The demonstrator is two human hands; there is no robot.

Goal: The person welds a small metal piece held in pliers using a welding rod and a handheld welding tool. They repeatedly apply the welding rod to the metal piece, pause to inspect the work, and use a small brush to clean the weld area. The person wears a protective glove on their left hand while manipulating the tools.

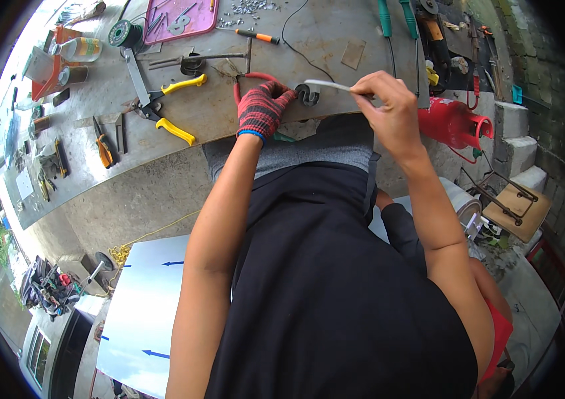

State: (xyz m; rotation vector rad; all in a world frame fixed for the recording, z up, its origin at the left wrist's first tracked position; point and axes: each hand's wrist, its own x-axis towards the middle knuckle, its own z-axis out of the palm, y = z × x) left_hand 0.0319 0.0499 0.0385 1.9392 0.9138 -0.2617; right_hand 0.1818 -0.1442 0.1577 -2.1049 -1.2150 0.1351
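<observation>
My left hand (pixel 262 111), in a red and black knit glove, has its fingers closed at the table's near edge. Its fingertips meet the side of a small dark curved metal piece (pixel 308 96) and appear to pinch it. Red-handled pliers (pixel 236 77) lie just beyond the glove, their handles partly hidden by it. My bare right hand (pixel 389 106) grips one end of a thin, pale grey strip (pixel 328 84). The strip's other end reaches left, just above the metal piece; whether they touch, I cannot tell.
Yellow-handled cutters (pixel 156 106), orange-handled pliers (pixel 104 149), a screwdriver (pixel 257 36) and a wire spool (pixel 124 33) lie on the metal table (pixel 196 153). A pink tray (pixel 179 23) holds metal bits. Right of the table are a red gas cylinder (pixel 452 123) and a stool (pixel 517 206).
</observation>
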